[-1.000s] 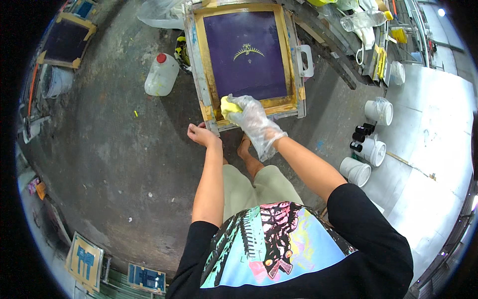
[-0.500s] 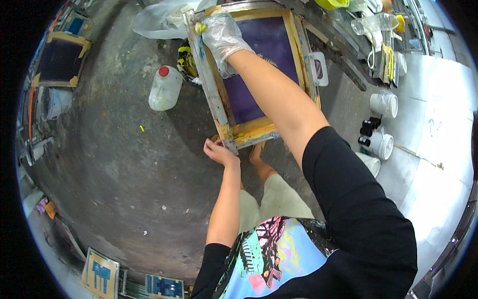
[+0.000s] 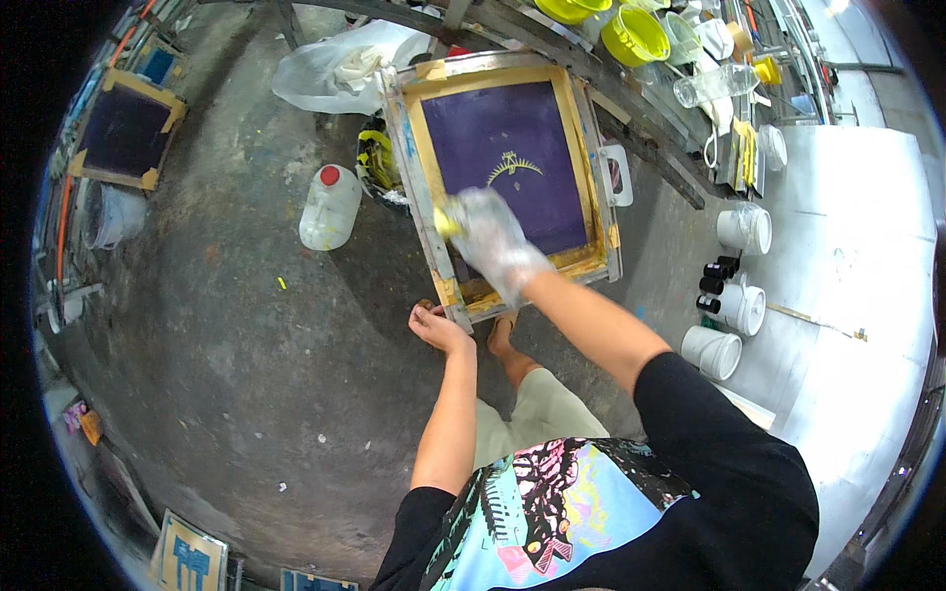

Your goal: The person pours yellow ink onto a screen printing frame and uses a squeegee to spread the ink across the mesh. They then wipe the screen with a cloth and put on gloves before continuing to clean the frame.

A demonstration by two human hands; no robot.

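Observation:
A screen printing frame (image 3: 606, 258) with tan tape round its purple mesh (image 3: 473, 128) is in front of me. A small yellow-green arched design shows mid-mesh. My right hand (image 3: 485, 236), in a clear plastic glove, is over the mesh's near left part, blurred by motion. Its fingers are closed round a small yellowish wad (image 3: 448, 223), whose material I cannot make out. My left hand (image 3: 439, 325) is bare, its fingers curled at the frame's near left corner; the frame partly hides its grip.
Left of the frame stand a white jug (image 3: 330, 212) with a red cap and a dark bucket (image 3: 378, 163) smeared yellow. A plastic bag (image 3: 345, 69) lies beyond. Yellow bowls (image 3: 636, 37) and a clear bottle (image 3: 714, 86) sit far right. White tubs (image 3: 711, 352) stand at right.
My right hand has swept from the frame's far left corner toward me, uncovering the yellow-green design. My left hand stays at the near corner. The whole view has shifted slightly.

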